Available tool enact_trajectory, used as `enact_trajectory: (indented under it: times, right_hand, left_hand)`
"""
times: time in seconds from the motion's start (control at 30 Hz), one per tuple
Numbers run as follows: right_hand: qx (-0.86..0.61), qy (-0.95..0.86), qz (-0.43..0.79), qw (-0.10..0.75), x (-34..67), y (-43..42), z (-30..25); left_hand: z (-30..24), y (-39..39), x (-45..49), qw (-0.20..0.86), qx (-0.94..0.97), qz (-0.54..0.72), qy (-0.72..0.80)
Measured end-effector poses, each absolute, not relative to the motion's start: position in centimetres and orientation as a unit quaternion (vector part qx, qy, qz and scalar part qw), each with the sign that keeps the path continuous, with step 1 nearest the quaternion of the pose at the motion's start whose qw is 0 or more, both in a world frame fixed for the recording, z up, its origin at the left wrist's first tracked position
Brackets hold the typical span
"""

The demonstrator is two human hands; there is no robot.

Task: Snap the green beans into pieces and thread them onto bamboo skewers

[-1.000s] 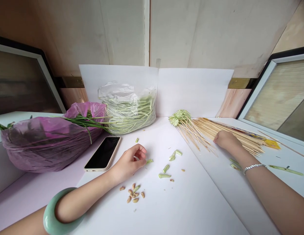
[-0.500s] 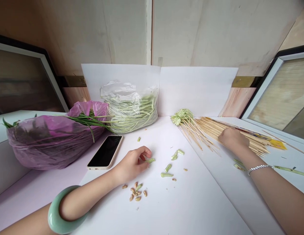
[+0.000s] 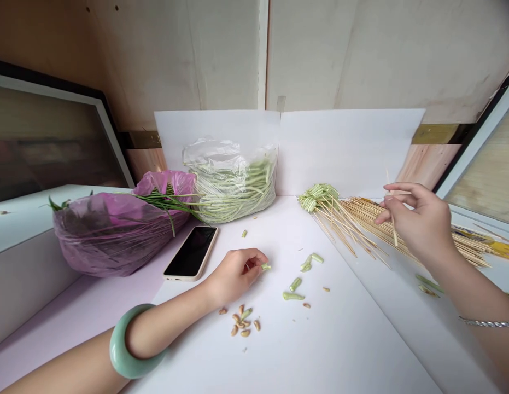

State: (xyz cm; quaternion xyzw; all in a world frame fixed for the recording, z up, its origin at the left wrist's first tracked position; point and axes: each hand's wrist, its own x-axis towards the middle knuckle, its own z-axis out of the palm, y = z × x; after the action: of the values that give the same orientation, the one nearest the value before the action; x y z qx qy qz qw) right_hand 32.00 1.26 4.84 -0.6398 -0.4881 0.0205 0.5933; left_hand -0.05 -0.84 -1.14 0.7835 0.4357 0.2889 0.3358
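My left hand (image 3: pixel 233 276) rests on the white tabletop, its thumb and fingers closed on a short piece of green bean (image 3: pixel 266 267). Raised above the skewer pile, my right hand (image 3: pixel 426 219) pinches one bamboo skewer (image 3: pixel 395 234), which stands nearly upright between thumb and fingers. Below it lies a pile of loose bamboo skewers (image 3: pixel 367 216). To the left of that pile are several skewers threaded with green bean pieces (image 3: pixel 319 196), their ends bunched together. Loose bean pieces (image 3: pixel 293 296) lie right of my left hand, and small brown beans (image 3: pixel 245 332) lie in front of it.
A clear bag of long green beans (image 3: pixel 233 191) stands at the back. At the left are a purple bag of leafy greens (image 3: pixel 115 235) and a phone (image 3: pixel 191 253). White boards (image 3: pixel 344 148) stand along the back. More bean scraps (image 3: pixel 428 283) lie beneath my right forearm.
My right hand has lifted off the skewer pile with one skewer. My left fingers have closed on the bean piece beside them. The view has shifted slightly left.
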Motion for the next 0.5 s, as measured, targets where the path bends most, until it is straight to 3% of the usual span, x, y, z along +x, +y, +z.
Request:
enact_trajectory:
  times: [0.13,0.27,0.5]
  right_hand:
    - [-0.523,-0.525,0.190,0.644,29.5,0.7,4.7]
    - [-0.423,-0.539,0.375,0.625,27.8,-0.4,4.7]
    - [-0.380,-0.490,0.489,0.614,26.2,-1.5,4.3]
  left_hand:
    - [-1.5,-0.7,-0.1,0.371,0.770,0.304,0.420]
    - [-1.8,-0.5,-0.2,0.397,0.761,0.313,0.406]
    - [-1.7,-0.3,0.0,0.513,0.657,0.377,0.404]
